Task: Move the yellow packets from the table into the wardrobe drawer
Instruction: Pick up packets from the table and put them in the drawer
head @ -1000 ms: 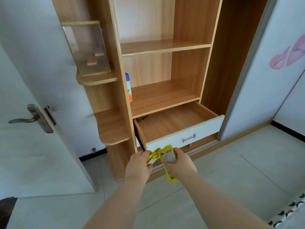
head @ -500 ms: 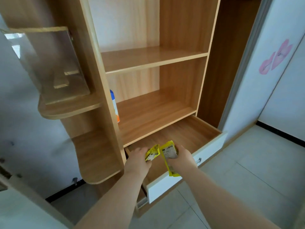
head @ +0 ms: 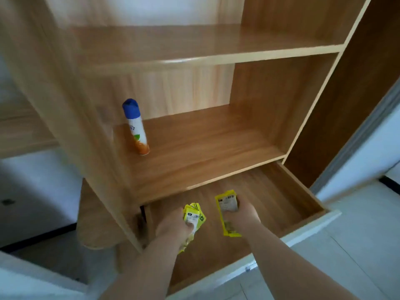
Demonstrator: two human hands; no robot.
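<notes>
1. The wardrobe (head: 270,46) is made of smooth board with a light wood grain. Its flat shelves have paler edge strips.
2. The drawer (head: 300,204) is pulled out at the bottom of the wardrobe, toward 5 o'clock in the view. Its floor is the same brown wood grain, its side walls are thin boards, and its front panel is white and plain.
3. The left hand (head: 173,227) is above the drawer floor near 6 o'clock. Its fingers are curled closed around a small bunch of yellow packets (head: 193,215). These are flat, glossy pouches with white labels, fanned a little; their lower ends stick out under the wrist.
4. The right hand (head: 244,215) is just to the 3 o'clock side of the left hand, also over the drawer. Its fingers are closed on another packet (head: 227,205), a long flat rectangular pouch, yellow with a white printed panel. The top end stands up toward 12 o'clock and the bottom end hangs toward 6 o'clock.
5. The two hands are apart, with bare drawer floor between them. I cannot tell if the packets already touch the floor of the drawer.
6. On the lower shelf (head: 216,148), toward 10 o'clock from the hands, a spray can (head: 135,127) stands upright. It is a slim cylinder, white with an orange base and a round blue cap.
7. The floor tiles (head: 346,245) at 4 o'clock are pale and smooth.
</notes>
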